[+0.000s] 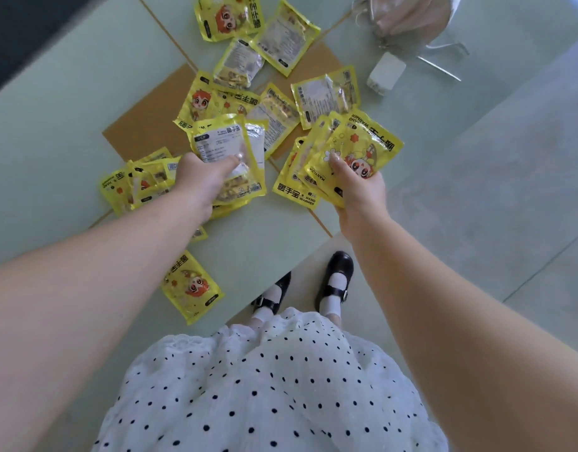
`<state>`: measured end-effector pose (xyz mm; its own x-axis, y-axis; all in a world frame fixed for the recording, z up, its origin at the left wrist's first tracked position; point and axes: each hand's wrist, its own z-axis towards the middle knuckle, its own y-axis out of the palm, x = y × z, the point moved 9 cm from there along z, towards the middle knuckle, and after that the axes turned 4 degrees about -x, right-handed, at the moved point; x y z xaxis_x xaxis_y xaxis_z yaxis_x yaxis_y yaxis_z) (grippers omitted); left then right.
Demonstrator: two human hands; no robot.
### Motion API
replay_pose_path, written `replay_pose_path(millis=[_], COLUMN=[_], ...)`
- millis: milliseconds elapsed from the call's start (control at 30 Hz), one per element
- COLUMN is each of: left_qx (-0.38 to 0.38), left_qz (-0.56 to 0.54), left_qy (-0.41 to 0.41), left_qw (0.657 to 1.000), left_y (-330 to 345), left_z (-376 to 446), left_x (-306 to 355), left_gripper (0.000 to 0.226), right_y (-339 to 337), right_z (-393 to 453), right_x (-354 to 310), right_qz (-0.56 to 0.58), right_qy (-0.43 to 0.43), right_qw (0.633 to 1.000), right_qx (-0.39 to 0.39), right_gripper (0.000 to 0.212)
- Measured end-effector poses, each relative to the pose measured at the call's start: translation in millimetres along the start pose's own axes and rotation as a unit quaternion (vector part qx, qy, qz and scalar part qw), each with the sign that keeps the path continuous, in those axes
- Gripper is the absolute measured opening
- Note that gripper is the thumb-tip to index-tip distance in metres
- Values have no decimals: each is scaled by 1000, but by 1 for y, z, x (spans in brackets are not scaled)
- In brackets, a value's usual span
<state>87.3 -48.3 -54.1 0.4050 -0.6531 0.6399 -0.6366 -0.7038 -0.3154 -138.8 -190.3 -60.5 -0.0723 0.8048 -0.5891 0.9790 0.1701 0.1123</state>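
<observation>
1. The left hand grips one yellow hand-warmer packet by its near end. The thumb lies on top, the fingers are curled beneath, and the printed back faces up. The packet is over the middle of the table, above other packets.
2. The right hand holds a fanned stack of packets with cartoon fronts up. The thumb presses on the top one and the fingers are closed underneath. The stack is near the table's right edge.
3. Loose packets lie scattered from the middle toward the far edge, some face up and some face down, partly on a flat cardboard sheet.
4. A small heap of packets sits just left of the left hand.
5. A single packet lies face up close to the near edge.
6. Toward the far right corner are a white adapter and, beyond it, a pale drawstring bag.
</observation>
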Motion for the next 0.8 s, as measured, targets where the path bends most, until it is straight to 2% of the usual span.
replay_pose_path(millis=[133,233,400,533,700,800], left_qx=[-53,-114,-219,-315,-409,-456], left_qz=[11,24,59,114,197,235], left_qy=[-7,13,24,43,76,88], left_qw=[999,993,974,941,888,854], left_y=[1,21,81,145,215,250], left_z=[-12,-33,-84,-139,-228,-293], left_x=[4,9,-1,-26,-73,-116], left_gripper=[61,58,61,37,38,35], right_y=[-11,-35,-104,-183,-283,-345], right_z=[-22,-41,-77,-118,-184,-233], right_x=[9,18,39,68,119,161], right_qz=[27,53,129,194,279,335], right_qy=[-15,-21,-30,-38,-66,-84], right_qw=[999,998,989,971,936,908], right_qx=[13,18,61,131,202,237], right_gripper=[58,67,60,58,63,54])
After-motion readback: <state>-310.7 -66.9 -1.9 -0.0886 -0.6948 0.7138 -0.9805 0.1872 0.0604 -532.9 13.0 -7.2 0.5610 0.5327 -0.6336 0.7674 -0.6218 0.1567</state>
